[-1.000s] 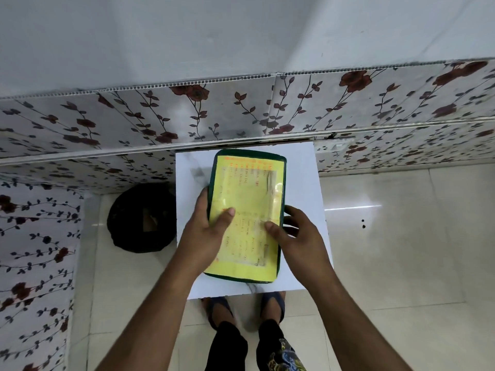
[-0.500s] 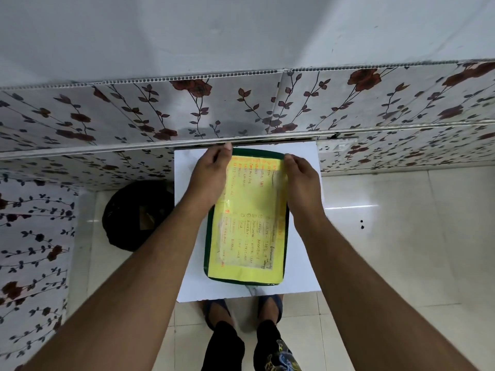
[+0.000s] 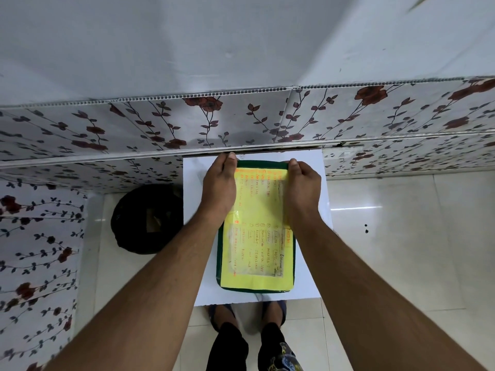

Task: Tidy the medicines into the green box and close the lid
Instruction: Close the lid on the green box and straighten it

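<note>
The green box (image 3: 256, 288) lies shut on a small white table (image 3: 312, 287). A yellow handwritten sheet (image 3: 258, 253) covers its lid. My left hand (image 3: 219, 187) lies on the lid's far left part, fingers reaching over the far left corner. My right hand (image 3: 302, 188) rests on the far right part, fingers curled over the far right corner. Both press down on the far end of the lid. No medicines are visible; the inside of the box is hidden.
A black round bin (image 3: 146, 218) stands on the floor left of the table. A floral-patterned wall panel (image 3: 241, 121) runs right behind the table's far edge. My feet (image 3: 247, 310) show below the table's near edge. Glossy tiled floor (image 3: 401, 236) lies to the right.
One second ago both hands held the lid near its middle and near part. They have slid away from me to the far corners, where they sit now.
</note>
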`<state>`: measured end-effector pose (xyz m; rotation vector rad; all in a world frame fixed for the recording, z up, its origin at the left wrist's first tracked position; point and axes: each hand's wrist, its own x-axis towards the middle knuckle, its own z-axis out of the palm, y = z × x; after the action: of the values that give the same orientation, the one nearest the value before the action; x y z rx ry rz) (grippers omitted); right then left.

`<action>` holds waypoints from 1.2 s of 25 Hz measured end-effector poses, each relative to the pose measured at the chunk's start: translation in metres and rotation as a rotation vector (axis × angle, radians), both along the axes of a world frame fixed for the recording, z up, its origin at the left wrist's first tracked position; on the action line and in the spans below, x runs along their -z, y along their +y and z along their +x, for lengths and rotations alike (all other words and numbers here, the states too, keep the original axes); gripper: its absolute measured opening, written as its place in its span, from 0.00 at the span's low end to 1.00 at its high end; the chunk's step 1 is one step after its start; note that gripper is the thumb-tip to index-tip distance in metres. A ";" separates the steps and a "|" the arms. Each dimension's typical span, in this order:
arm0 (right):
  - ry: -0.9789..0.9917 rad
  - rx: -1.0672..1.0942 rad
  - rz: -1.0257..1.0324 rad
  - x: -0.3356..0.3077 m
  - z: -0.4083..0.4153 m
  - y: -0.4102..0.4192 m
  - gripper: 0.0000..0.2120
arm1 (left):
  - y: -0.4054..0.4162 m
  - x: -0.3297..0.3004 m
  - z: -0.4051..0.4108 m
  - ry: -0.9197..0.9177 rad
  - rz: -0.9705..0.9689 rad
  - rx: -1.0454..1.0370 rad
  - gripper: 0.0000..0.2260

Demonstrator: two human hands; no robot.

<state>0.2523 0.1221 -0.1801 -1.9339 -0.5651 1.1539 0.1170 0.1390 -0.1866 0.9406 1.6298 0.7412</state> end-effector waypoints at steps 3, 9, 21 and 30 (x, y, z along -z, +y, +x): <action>-0.029 0.005 -0.010 0.000 0.000 0.002 0.17 | 0.000 -0.002 0.002 0.007 -0.005 -0.017 0.11; -0.031 0.004 -0.030 0.000 0.001 0.004 0.16 | 0.001 0.003 0.003 0.017 0.004 -0.052 0.15; 0.039 -0.404 -0.083 -0.009 0.039 -0.072 0.20 | -0.058 -0.021 -0.035 0.038 -0.108 0.020 0.19; 0.076 -0.510 -0.098 -0.013 0.034 -0.101 0.15 | -0.113 -0.018 -0.040 -0.022 -0.261 0.202 0.12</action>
<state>0.2858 0.0208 -0.1675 -1.8700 -1.0145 1.5866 0.0767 0.0257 -0.1683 0.8877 1.5409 0.3881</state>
